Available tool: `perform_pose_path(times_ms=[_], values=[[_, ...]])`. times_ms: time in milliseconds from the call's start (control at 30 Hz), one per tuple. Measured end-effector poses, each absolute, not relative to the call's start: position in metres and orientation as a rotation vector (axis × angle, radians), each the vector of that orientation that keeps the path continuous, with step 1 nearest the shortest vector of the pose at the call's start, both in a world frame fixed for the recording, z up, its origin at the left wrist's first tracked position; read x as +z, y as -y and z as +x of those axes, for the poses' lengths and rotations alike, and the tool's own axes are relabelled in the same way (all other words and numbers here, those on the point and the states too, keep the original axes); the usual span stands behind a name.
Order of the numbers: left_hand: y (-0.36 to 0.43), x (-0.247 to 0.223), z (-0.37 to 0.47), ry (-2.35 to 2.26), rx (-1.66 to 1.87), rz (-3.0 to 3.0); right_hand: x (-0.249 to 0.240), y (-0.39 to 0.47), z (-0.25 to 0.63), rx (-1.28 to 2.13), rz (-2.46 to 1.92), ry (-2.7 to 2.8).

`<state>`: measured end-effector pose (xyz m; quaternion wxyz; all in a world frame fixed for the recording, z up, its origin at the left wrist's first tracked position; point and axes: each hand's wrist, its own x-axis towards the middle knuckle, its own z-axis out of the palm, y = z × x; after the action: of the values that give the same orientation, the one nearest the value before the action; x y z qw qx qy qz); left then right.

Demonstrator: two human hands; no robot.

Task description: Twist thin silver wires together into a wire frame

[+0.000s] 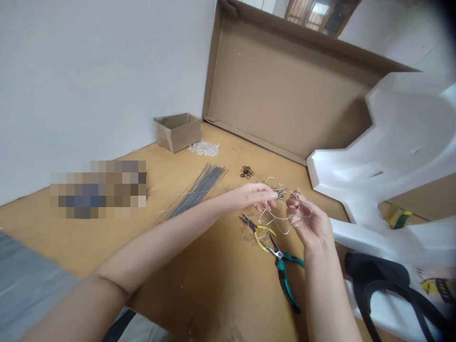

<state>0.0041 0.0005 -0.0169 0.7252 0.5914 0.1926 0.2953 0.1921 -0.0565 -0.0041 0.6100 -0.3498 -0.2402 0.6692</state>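
Note:
Thin silvery wire (281,217) in loose curved loops hangs between my two hands. My right hand (309,218) is closed on this wire, with a loop crossing its fingers. My left hand (258,197) has its fingers bent together by a small tangle of wire pieces (280,191); what its fingertips pinch is too small to name. Below the hands lie yellow-handled pliers (261,237) and green-handled pliers (283,273), partly overlapping. A bundle of straight grey wires (201,187) lies beyond my left forearm. Small black rings (246,172) sit in a pile behind my left hand.
An open cardboard box (180,135) stands at the back beside a heap of small clear rings (205,148). A large cardboard panel (285,85) rises behind. White foam or plastic (356,171) and a black strap (377,270) are at the right. A blurred patch covers items at left.

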Motion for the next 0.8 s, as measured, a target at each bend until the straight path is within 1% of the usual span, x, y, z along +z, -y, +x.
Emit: perform_pose_path(times_ms=[133,300,433,533,633,700,800], values=[[-0.007,-0.016,0.0,-0.476,0.692,1.244,-0.004,0.059,0.186,1.502,-0.898,0.697],[-0.013,-0.017,-0.007,-0.614,0.737,1.503,-0.006,0.058,0.184,1.402,-1.022,0.813],[-0.017,-0.014,-0.014,-0.586,0.71,1.505,-0.005,0.061,0.19,1.368,-1.112,0.958],[-0.02,-0.015,-0.016,-0.547,0.608,1.515,-0.007,0.064,0.198,1.42,-1.231,1.17],[-0.024,-0.025,-0.014,-0.576,0.429,1.519,-0.012,0.064,0.203,1.466,-1.389,1.341],[-0.027,-0.036,-0.01,-0.646,0.308,1.505,-0.019,0.061,0.203,1.477,-1.493,1.349],[-0.033,-0.054,-0.003,-0.762,0.286,1.474,-0.03,0.053,0.2,1.432,-1.556,1.247]])
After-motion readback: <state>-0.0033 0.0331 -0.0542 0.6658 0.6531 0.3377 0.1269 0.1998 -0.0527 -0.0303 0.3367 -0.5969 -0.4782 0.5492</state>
